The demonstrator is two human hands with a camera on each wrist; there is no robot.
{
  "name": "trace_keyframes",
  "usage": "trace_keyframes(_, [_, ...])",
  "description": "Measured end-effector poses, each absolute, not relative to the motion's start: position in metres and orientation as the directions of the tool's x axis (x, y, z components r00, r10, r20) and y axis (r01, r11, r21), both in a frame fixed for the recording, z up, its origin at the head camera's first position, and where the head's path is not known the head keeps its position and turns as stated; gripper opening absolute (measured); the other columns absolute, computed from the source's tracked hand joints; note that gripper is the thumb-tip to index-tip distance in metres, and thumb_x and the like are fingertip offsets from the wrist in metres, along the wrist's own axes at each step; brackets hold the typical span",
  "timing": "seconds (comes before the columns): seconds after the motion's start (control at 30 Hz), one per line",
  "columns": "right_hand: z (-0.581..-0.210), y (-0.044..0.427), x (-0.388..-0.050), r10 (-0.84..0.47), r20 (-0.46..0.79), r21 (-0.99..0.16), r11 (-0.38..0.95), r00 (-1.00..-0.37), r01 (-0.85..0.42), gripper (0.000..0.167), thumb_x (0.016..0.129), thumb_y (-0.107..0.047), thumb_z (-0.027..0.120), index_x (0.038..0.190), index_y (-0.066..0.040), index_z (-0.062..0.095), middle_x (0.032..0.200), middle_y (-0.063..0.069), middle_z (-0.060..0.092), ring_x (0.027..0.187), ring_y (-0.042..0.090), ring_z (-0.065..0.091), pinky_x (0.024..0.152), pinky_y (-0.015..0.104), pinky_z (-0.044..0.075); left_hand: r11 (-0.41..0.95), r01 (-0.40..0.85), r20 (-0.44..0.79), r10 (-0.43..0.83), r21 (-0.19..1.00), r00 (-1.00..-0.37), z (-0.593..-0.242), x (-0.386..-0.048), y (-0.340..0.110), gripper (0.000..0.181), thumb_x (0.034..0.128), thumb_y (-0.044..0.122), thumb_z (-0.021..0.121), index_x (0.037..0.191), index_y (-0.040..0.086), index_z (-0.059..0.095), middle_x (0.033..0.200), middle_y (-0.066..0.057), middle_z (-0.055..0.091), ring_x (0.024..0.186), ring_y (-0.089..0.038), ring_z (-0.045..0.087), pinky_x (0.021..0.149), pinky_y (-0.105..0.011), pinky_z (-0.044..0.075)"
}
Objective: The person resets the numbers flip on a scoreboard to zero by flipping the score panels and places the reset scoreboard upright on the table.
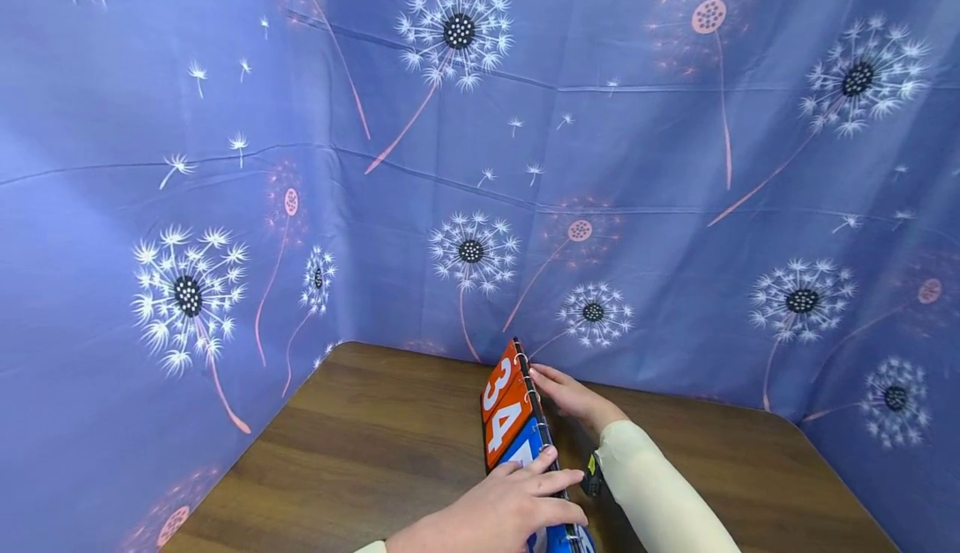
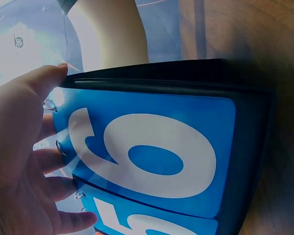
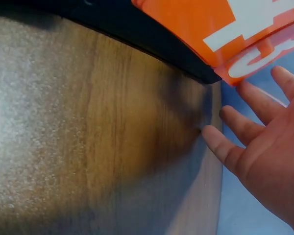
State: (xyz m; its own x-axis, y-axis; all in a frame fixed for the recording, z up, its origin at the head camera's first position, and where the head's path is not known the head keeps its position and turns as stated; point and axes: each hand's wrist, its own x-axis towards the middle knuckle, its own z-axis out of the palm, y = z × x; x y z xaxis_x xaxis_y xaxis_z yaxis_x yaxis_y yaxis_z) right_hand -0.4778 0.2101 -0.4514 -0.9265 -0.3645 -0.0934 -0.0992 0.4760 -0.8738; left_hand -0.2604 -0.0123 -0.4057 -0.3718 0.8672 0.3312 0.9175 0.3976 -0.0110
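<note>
The left hand [image 1: 517, 507] lies across the near part of the top edge of a flip scoreboard [image 1: 517, 432], its fingers spread along the binding rings [image 2: 51, 106] and its thumb by the end corner; they rest there rather than clench. The right hand [image 1: 572, 399] is spread too, fingertips at the scoreboard's far end; I can't tell how firmly they touch. The scoreboard stands on edge, leaning, on the brown wooden table [image 1: 390, 419], between the two hands. Its side facing left shows orange cards [image 1: 491, 411] with a white 3 and 4, then blue ones nearer me, including a blue card [image 2: 156, 159] with a white 6. Beneath the right wrist is a small black device [image 1: 591, 478] with a yellow mark, beside a cream sleeve [image 1: 660, 486]. Blue cloth [image 1: 405, 228] printed with dandelions hangs behind the table.
</note>
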Motion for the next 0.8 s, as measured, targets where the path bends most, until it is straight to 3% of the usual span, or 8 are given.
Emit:
trace_keyframes(0.3, [-0.456, 0.213, -0.483, -0.399, -0.114, -0.862, 0.496, -0.91, -0.109, 0.066, 0.107, -0.055, 0.042, 0.156, -0.011, 0.043, 0.157, 0.023, 0.047, 0.146, 0.047, 0.043, 0.107, 0.074, 0.041, 0.364, 0.923, 0.295, 0.875, 0.123, -0.384, -0.407, -0.264, -0.012, 0.046, 0.0996, 0.045, 0.062, 0.144, 0.036, 0.055, 0.164, 0.006, 0.042, 0.154, -0.035, 0.036, 0.106, -0.044, 0.052])
trace_keyframes(0.43, [-0.456, 0.213, -0.484, -0.38, -0.112, -0.86, 0.499, -0.918, -0.101, 0.066, 0.106, -0.055, 0.045, 0.152, -0.008, 0.047, 0.15, 0.023, 0.056, 0.138, 0.044, 0.053, 0.104, 0.071, 0.046, 0.367, 0.919, 0.274, 0.878, 0.144, -0.393, -0.406, -0.265, -0.012, 0.048, 0.0988, 0.046, 0.064, 0.145, 0.036, 0.054, 0.165, 0.006, 0.04, 0.155, -0.033, 0.034, 0.107, -0.043, 0.052])
trace_keyframes(0.6, [-0.456, 0.218, -0.485, -0.288, -0.092, -0.848, 0.524, -0.953, -0.077, 0.056, 0.102, -0.054, 0.057, 0.131, -0.006, 0.064, 0.127, 0.017, 0.069, 0.111, 0.033, 0.069, 0.087, 0.058, 0.058, 0.381, 0.912, 0.259, 0.875, 0.154, -0.41, -0.405, -0.266, -0.012, 0.05, 0.0978, 0.048, 0.064, 0.145, 0.038, 0.053, 0.166, 0.008, 0.038, 0.157, -0.032, 0.032, 0.108, -0.039, 0.05])
trace_keyframes(0.8, [-0.462, 0.23, -0.488, -0.183, -0.092, -0.867, 0.498, -0.979, -0.011, 0.034, 0.098, -0.04, 0.068, 0.1, -0.006, 0.067, 0.093, 0.006, 0.066, 0.082, 0.024, 0.065, 0.072, 0.042, 0.06, 0.404, 0.905, 0.247, 0.871, 0.132, -0.424, -0.403, -0.264, -0.011, 0.049, 0.0975, 0.04, 0.068, 0.144, 0.04, 0.054, 0.166, 0.01, 0.039, 0.156, -0.032, 0.034, 0.107, -0.037, 0.051])
